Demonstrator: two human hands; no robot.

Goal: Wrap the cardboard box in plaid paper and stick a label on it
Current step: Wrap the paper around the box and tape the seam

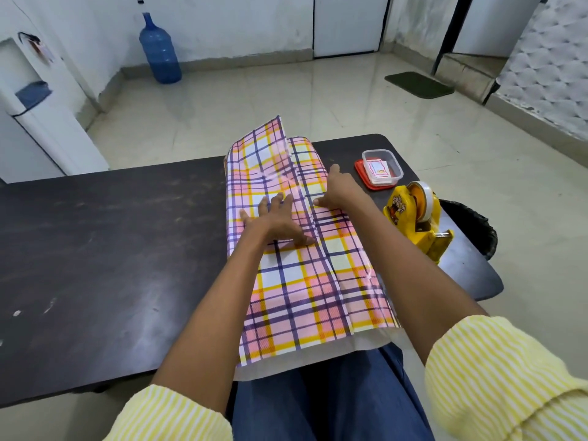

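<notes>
The plaid paper, pink, yellow and purple, is folded over the cardboard box on the dark table; the box is almost wholly hidden, only a brown sliver shows at the far left corner. Two paper edges overlap along a seam running down the top. My left hand lies flat with spread fingers on the paper left of the seam. My right hand presses flat fingers on the paper just right of the seam. A clear container with labels inside sits to the right.
A yellow tape dispenser stands at the table's right edge, near my right forearm. The container rests on a red lid. A black bin is beside the table. A blue water jug stands on the floor by the far wall.
</notes>
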